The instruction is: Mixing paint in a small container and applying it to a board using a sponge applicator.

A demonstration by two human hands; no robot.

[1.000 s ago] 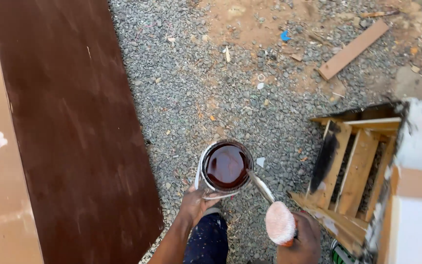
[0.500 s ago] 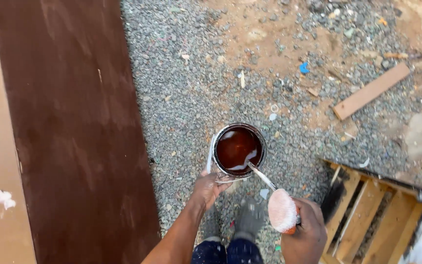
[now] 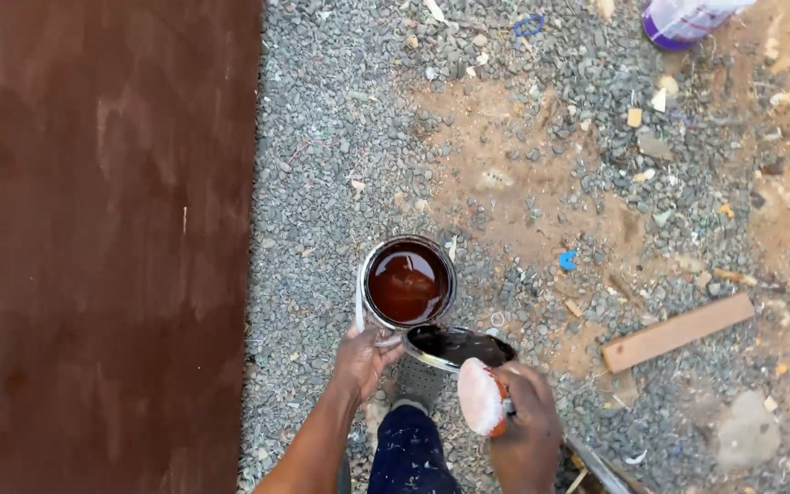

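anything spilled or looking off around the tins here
No spill shows around the open tin of dark brown liquid on the gravel. The left hand touches it; the right hand holds a pale roller over a second tin. The brown coat on the board looks patchy, with lighter streaks.

Board (image 3: 121, 247): lies flat along the left, running from near to far.
Gravel ground (image 3: 340, 137): right of the board, under everything else.
Open can (image 3: 409, 282): on the gravel at centre, just right of the board.
Second can (image 3: 454, 352): just near and right of the open can, touching it.
Left hand (image 3: 365, 357): on the near side of the open can.
Right hand (image 3: 528, 430): near and right of the second can, its grip on a roller (image 3: 482, 396).
Wood offcut (image 3: 678, 331): on the gravel, well to the right.
Plastic bottle (image 3: 683, 20): far right edge.
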